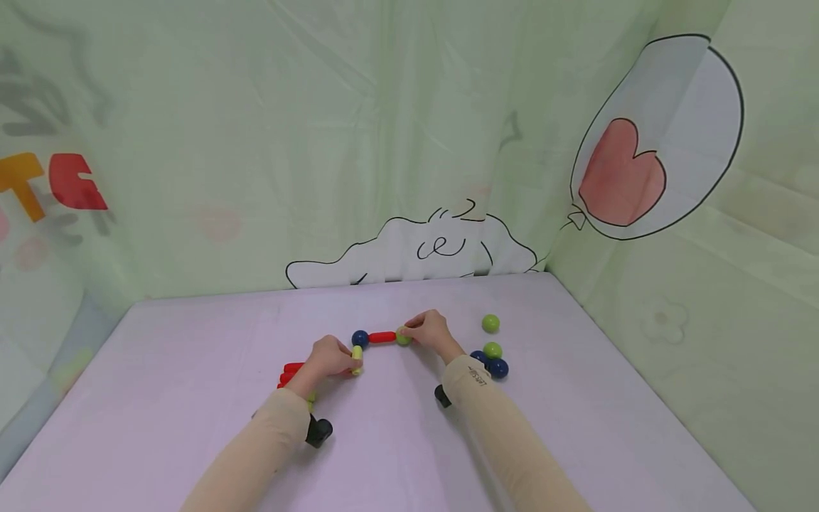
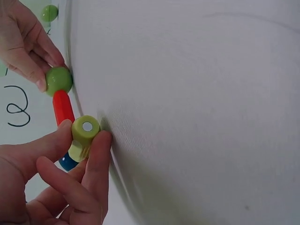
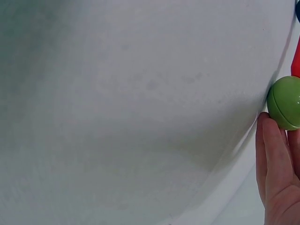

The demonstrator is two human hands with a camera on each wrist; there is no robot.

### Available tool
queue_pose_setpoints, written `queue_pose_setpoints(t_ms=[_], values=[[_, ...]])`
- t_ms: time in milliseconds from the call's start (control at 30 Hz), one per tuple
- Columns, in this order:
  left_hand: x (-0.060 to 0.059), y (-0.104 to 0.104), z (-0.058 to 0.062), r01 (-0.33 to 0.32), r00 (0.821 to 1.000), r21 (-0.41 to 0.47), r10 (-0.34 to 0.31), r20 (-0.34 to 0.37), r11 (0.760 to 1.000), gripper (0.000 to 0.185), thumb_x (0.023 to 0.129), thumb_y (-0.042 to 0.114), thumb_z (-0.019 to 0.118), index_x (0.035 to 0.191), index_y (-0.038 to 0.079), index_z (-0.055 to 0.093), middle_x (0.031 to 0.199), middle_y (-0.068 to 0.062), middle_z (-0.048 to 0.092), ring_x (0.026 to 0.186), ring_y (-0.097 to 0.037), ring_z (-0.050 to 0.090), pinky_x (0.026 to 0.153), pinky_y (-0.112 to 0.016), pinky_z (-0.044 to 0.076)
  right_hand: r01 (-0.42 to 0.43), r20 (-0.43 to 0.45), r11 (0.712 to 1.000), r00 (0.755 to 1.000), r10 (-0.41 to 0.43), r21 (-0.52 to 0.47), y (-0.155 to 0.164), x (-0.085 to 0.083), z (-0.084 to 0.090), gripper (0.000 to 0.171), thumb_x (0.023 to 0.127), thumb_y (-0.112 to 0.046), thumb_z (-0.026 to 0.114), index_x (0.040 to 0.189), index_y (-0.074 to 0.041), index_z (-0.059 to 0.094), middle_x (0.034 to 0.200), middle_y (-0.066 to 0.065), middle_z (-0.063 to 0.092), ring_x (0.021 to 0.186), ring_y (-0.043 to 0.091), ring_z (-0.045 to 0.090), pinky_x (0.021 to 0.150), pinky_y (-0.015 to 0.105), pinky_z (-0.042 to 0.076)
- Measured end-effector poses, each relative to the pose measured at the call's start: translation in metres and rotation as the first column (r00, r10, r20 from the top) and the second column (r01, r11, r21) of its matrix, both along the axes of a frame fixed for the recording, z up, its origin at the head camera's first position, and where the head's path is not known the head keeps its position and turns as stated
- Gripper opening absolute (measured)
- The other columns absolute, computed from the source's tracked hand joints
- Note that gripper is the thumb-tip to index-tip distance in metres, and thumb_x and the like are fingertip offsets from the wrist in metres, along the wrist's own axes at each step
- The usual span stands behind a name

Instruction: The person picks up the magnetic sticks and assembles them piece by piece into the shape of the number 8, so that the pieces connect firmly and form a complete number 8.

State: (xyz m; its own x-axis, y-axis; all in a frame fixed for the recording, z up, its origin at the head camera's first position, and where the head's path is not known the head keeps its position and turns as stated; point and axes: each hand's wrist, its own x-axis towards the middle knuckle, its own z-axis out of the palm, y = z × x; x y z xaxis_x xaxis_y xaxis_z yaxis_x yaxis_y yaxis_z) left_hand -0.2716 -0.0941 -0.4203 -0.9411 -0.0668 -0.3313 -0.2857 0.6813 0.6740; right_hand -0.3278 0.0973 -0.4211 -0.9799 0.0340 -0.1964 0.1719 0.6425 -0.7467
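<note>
Both forearms reach forward in beige sleeves. The left hand (image 1: 329,358) has its thumb and fingers curled into a pinch. The right hand (image 1: 431,331), just beside it, pinches with its fingertips (image 2: 40,70).

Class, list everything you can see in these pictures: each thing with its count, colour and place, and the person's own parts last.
Table: one, pale lilac cover, filling the foreground.
Backdrop cloth: one, pale green with cartoon prints, behind and to the right.
Red rod: one, red, joining the blue ball and green ball.
Blue ball: one, dark blue, at the red rod's left end.
Green ball: one, green, at the rod's right end.
Yellow rod: one, yellow-green, below the blue ball.
Spare red rods: red, count unclear, behind the left hand.
Loose balls: two green, two dark blue, right of the right hand.
Left hand: pinches the yellow rod.
Right hand: holds the green ball.
</note>
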Motion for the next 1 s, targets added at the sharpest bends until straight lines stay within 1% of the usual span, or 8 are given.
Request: queue_pose_setpoints(t_ms=[167, 233, 500, 733, 867, 1000], values=[[0.0027, 0.0026, 0.0034, 0.0, 1.0, 0.035, 0.0, 0.004, 0.999, 0.035, 0.07, 0.022, 0.069, 0.093, -0.003, 0.058, 0.077, -0.008, 0.052, 0.065, -0.017, 0.052, 0.057, -0.022, 0.044, 0.007, 0.006, 1.0, 1.0, -0.007, -0.003, -0.0008, 0.0002, 0.0002, 0.023, 0.072, -0.02, 0.068, 0.089, -0.005, 0.064, 0.087, 0.007, 0.057, 0.072, 0.017, 0.051, 0.062, 0.023, 0.044], [0.0022, 0.0028, 0.0028, 0.0, 1.0, 0.042, -0.001, 0.005, 0.999, 0.036, 0.07, 0.022, 0.069, 0.093, -0.003, 0.057, 0.077, -0.008, 0.052, 0.064, -0.017, 0.052, 0.057, -0.021, 0.044, 0.009, 0.008, 1.0, 1.0, -0.009, -0.002, -0.001, 0.0001, 0.0002, 0.023, 0.071, -0.02, 0.068, 0.088, -0.005, 0.064, 0.087, 0.007, 0.057, 0.072, 0.017, 0.051, 0.062, 0.023, 0.044], [0.0012, 0.004, 0.0006, -0.013, 1.0, 0.037, 0.012, 0.005, 0.999, 0.034, 0.071, 0.024, 0.068, 0.091, -0.001, 0.058, 0.075, -0.008, 0.053, 0.065, -0.017, 0.051, 0.056, -0.021, 0.043, 0.022, 0.022, 1.0, 1.0, -0.022, -0.001, -0.0015, -0.0007, 0.0007, 0.022, 0.071, -0.021, 0.068, 0.087, -0.006, 0.065, 0.087, 0.006, 0.057, 0.072, 0.017, 0.051, 0.062, 0.023, 0.044], [0.0033, 0.0048, 0.0028, -0.027, 1.0, 0.037, 0.027, 0.016, 0.999, 0.035, 0.07, 0.025, 0.069, 0.091, -0.001, 0.058, 0.077, -0.008, 0.052, 0.068, -0.018, 0.05, 0.057, -0.022, 0.043, 0.024, 0.025, 1.0, 0.999, -0.024, 0.006, -0.0016, -0.001, 0.0013, 0.022, 0.071, -0.02, 0.068, 0.088, -0.006, 0.065, 0.088, 0.006, 0.057, 0.072, 0.017, 0.051, 0.062, 0.022, 0.044], [0.0044, 0.0037, 0.0043, -0.018, 1.0, 0.024, 0.018, 0.007, 1.0, 0.036, 0.07, 0.027, 0.069, 0.091, 0.0, 0.058, 0.077, -0.008, 0.052, 0.07, -0.018, 0.049, 0.057, -0.023, 0.043, 0.028, 0.029, 1.0, 0.999, -0.028, 0.004, -0.002, -0.0007, 0.0018, 0.022, 0.071, -0.021, 0.068, 0.088, -0.006, 0.064, 0.089, 0.007, 0.057, 0.073, 0.017, 0.051, 0.063, 0.023, 0.044], [0.0037, 0.0022, 0.004, -0.006, 1.0, 0.032, 0.006, 0.013, 0.999, 0.034, 0.072, 0.028, 0.066, 0.091, 0.0, 0.059, 0.074, -0.007, 0.054, 0.065, -0.018, 0.051, 0.055, -0.022, 0.041, 0.021, 0.026, 1.0, 0.999, -0.021, -0.005, -0.001, -0.0002, 0.0016, 0.023, 0.072, -0.021, 0.068, 0.089, -0.006, 0.064, 0.089, 0.007, 0.057, 0.074, 0.017, 0.051, 0.064, 0.023, 0.045]])
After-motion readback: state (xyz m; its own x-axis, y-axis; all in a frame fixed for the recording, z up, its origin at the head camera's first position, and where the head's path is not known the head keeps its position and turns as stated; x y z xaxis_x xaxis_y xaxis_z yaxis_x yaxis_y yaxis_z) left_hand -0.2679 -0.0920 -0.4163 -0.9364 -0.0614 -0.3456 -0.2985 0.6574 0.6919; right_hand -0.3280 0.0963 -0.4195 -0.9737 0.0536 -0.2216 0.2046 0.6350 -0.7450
